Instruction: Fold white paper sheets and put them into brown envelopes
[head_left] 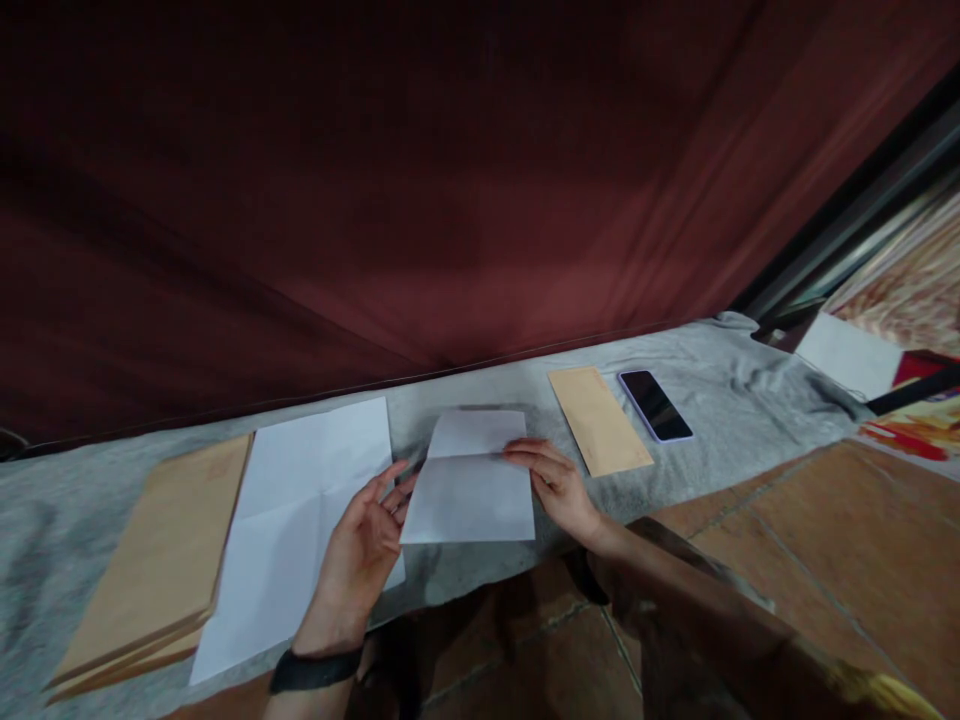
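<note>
A white sheet of paper [472, 500] with a crease across its upper part is held at the middle of the cloth-covered surface. My right hand [559, 485] grips its right edge near the crease, fingers on top and thumb out of sight. At the sheet's left edge is my left hand [367, 540], palm turned up and fingers apart; some fingertips reach the edge, and whether they touch it I cannot tell. Under and beyond that hand lies a larger white sheet [285, 540] with fold lines. A single brown envelope [600, 420] rests to the right of my right hand.
Several large brown envelopes [165, 540] are stacked at the left. A phone [655, 405] with a purple case lies right of the small envelope. Grey cloth [720, 400] covers the narrow surface, with a dark red curtain [450, 200] behind and a tiled floor [810, 540] in front.
</note>
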